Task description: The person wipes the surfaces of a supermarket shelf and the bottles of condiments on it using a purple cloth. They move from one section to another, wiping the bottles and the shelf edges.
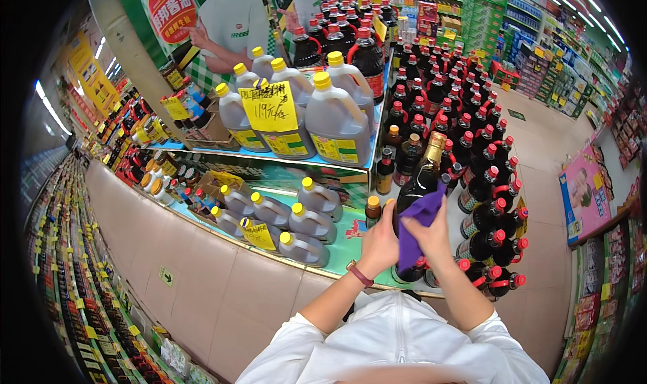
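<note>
A dark glass bottle with gold foil around its neck is held up, tilted, in front of my chest. My left hand grips its lower side; a watch with a dark red strap is on that wrist. In my right hand is a purple cloth, pressed against the bottle's side. The cloth and my fingers hide most of the bottle's lower body. Close by my left hand stands a small bottle with an orange-yellow cap.
Rows of dark red-capped bottles crowd the display beyond and right of my hands. Yellow-capped plastic jugs fill the upper tier at left, with more jugs lower down. A handwritten price sign hangs there. Tiled floor borders the display.
</note>
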The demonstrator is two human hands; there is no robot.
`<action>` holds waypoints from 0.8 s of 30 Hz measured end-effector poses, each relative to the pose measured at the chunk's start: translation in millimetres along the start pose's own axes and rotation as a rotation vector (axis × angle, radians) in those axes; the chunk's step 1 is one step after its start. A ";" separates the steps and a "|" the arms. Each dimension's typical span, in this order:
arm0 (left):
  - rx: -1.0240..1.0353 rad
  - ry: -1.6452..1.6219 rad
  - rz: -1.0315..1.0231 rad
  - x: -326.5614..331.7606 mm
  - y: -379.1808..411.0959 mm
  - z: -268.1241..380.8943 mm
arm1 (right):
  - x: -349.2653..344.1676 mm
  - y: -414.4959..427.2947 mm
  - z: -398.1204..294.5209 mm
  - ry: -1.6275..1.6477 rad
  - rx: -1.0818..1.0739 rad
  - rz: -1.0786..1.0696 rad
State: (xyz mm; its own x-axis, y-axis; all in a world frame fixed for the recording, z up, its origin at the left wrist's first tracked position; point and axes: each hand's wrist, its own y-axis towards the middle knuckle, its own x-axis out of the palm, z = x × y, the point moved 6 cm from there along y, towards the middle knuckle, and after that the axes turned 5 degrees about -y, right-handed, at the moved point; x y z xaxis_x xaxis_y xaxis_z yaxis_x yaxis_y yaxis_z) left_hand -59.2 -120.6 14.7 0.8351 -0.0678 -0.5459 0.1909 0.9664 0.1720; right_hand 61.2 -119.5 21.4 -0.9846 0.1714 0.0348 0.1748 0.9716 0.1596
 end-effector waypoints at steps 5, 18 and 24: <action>0.169 0.042 0.076 -2.1 -3.0 13.1 | -8.2 28.4 -14.0 -0.059 -0.143 0.080; -0.052 -0.870 -0.184 23.2 10.4 -1.9 | -15.7 26.9 -0.3 0.369 0.192 -0.120; -0.031 -0.874 -0.025 24.3 26.8 -9.1 | -7.4 -26.1 25.8 -0.185 -0.239 0.040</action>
State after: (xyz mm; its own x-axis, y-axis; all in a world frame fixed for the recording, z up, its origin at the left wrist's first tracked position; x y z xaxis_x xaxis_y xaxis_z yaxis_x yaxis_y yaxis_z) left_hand -38.5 -94.2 -1.4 0.9296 -0.2423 0.2777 0.2107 0.9676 0.1388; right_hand 63.7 -141.9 -8.5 -0.9574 0.2572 -0.1314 0.1887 0.9013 0.3899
